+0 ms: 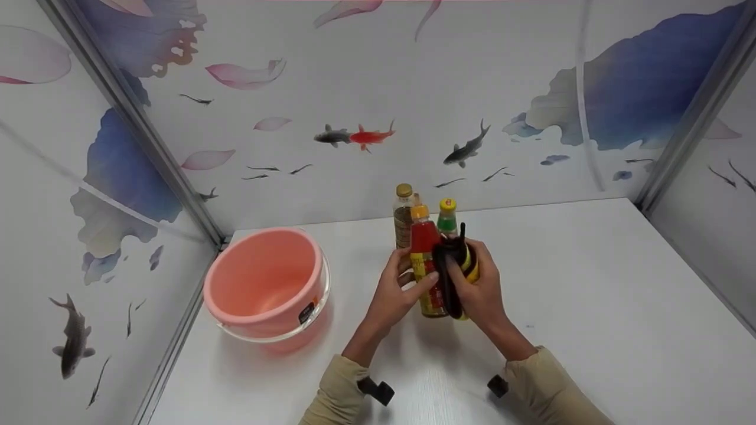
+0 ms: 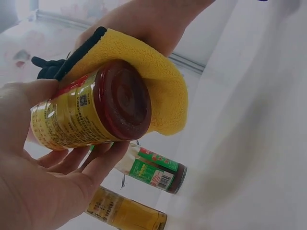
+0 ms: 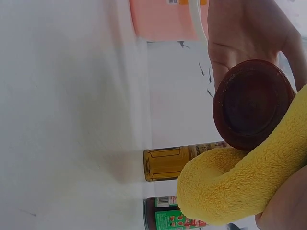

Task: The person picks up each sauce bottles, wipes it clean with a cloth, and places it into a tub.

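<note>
Beige sleeves, a raised sauce bottle beyond.
Left hand curls round it; right hand grips a yellow cloth against its side.

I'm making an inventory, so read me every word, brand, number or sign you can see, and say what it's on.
No text is clear enough to quote.
Red bottle: label print and QR code, too small to read.
Green-labelled bottle: label print and barcode, blurred; red mark on its yellow cap, unreadable.
Amber bottle: label print, blurred.
Pink bucket: sticker print, too small.
</note>
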`<state>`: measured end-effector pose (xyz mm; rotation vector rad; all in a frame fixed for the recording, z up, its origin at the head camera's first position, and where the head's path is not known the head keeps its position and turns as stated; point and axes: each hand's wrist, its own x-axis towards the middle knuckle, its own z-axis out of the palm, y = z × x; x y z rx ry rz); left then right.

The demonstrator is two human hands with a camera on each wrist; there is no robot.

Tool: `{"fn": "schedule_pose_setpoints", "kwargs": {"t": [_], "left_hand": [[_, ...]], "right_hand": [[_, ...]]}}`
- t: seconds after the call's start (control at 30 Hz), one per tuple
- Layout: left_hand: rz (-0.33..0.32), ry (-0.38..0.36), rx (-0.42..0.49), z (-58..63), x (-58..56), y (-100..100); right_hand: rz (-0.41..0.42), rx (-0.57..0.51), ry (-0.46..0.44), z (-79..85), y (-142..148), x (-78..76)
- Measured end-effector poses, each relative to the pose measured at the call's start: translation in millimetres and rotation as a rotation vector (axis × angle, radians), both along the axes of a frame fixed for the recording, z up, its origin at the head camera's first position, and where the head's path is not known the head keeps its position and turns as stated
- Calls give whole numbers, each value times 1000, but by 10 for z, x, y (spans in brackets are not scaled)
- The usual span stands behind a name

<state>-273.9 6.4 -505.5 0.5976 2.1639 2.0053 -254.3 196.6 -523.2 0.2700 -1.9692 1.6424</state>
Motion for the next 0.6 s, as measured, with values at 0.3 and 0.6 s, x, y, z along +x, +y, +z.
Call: {"fn": "schedule_pose_setpoints", "kwargs": {"t": [0.3,0.6], "left_hand": [[-53,-29,2,-9,7,-8],[-123,-57,-42,-20,5,-12]], "right_hand": [[-4,-21,11,9,28,-4],[-16,-40,36,23,54,2]]}}
